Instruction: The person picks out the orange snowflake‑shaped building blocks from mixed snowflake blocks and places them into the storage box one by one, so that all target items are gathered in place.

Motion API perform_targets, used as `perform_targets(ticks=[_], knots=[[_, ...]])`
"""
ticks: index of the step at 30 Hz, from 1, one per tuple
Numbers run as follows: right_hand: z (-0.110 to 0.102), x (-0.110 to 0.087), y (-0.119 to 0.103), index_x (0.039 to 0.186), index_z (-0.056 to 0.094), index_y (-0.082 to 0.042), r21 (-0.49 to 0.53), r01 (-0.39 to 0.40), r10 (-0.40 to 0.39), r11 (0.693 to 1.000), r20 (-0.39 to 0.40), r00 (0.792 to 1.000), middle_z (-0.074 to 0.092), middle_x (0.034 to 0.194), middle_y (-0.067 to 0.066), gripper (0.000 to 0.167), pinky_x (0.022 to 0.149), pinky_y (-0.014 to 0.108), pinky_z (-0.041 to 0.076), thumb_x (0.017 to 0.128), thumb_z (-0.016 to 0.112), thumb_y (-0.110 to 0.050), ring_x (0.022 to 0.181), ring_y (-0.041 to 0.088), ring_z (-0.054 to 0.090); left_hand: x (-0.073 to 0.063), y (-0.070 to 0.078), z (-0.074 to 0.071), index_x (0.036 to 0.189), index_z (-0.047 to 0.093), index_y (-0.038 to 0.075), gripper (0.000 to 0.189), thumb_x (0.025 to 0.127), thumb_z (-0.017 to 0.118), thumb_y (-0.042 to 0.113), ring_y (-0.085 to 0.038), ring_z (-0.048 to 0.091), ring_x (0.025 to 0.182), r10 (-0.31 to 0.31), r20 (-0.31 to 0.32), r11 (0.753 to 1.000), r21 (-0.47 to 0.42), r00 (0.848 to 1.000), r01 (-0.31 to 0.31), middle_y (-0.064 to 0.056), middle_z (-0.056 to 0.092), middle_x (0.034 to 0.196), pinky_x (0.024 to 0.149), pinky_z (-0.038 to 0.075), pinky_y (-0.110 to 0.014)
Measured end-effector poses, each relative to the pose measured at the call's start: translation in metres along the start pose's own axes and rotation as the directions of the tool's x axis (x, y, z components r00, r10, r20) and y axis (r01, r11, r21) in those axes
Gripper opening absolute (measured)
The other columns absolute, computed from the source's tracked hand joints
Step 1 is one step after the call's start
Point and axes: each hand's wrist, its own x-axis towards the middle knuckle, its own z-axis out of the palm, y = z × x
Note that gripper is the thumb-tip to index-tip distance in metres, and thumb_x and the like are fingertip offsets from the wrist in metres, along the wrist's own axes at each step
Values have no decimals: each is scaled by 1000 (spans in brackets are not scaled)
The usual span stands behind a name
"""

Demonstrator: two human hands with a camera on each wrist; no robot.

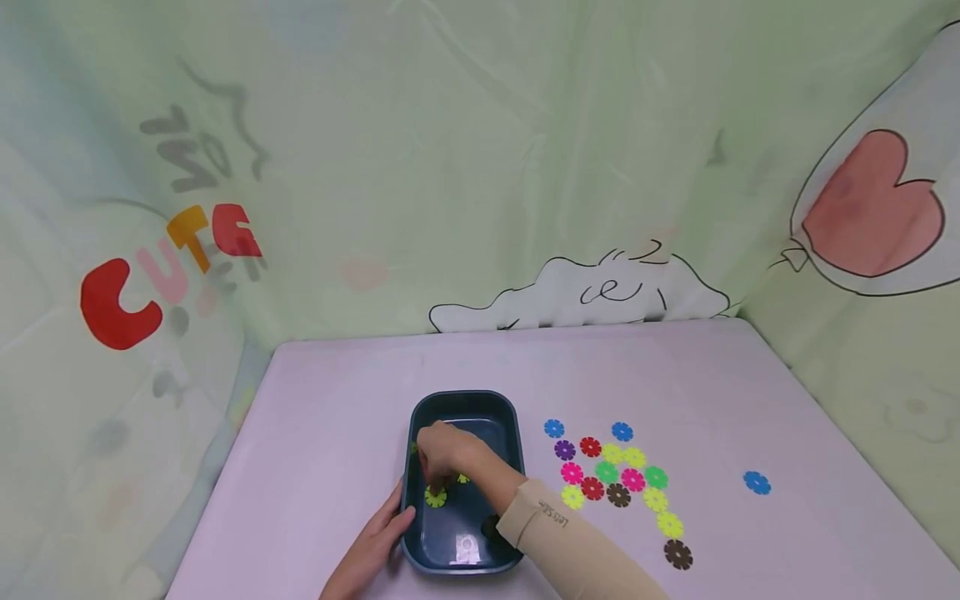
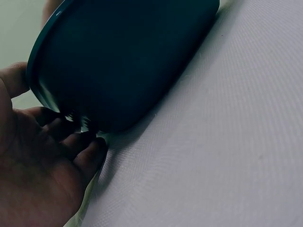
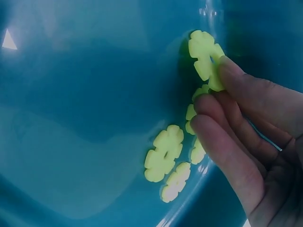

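Observation:
A dark blue tray (image 1: 467,546) lies on the table. My left hand (image 1: 375,537) grips its left side, thumb at the rim; in the left wrist view the fingers (image 2: 90,156) of that hand bend against the outer wall. Inside the tray, my right hand (image 1: 447,450) reaches down near the left wall. Between its thumb and fingers it pinches a yellow snowflake disc (image 3: 202,54), notched like a flower. Several more yellow discs (image 3: 164,153) lie on the tray floor below the fingers, some partly hidden behind them.
Right of the tray, many notched discs lie spread out: blue, purple, red, pink, green, yellow and brown (image 1: 678,554). One blue disc (image 1: 757,482) lies apart, farther right. A dark piece (image 1: 491,528) shows in the tray beside the right sleeve (image 1: 570,537). Printed cloth (image 1: 487,167) hangs behind the table.

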Motion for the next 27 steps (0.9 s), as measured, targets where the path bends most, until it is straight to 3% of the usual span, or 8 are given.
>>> perform_targets(ticks=[13,20,27], knots=[[-1,-4,2,70,70,-10,-9,-19,18,1000,-41,999,63,64,0,13,50,20,54,76,82,-6,56,14,66,-2,5,1,157,15,16,77,98,43,56,-46,8,149,3,1,1000,7,1000,-3,-19,8,163,116,23,-63],[-7,-6,1,72,74,-10,-56,7,-12,998,-80,997,66,65,-1,10,51,19,53,75,83,-8,59,14,66,-3,4,1,157,15,16,79,97,43,58,-47,9,148,-17,-34,999,31,999,18,-20,10,163,115,25,-63],[-6,-7,-1,75,77,-11,-90,22,-31,996,-103,994,68,66,-3,9,55,18,54,72,86,-11,57,8,61,-2,3,1,157,14,16,80,96,43,60,-47,9,148,-21,-16,1000,11,1000,21,-20,8,163,115,25,-63]])
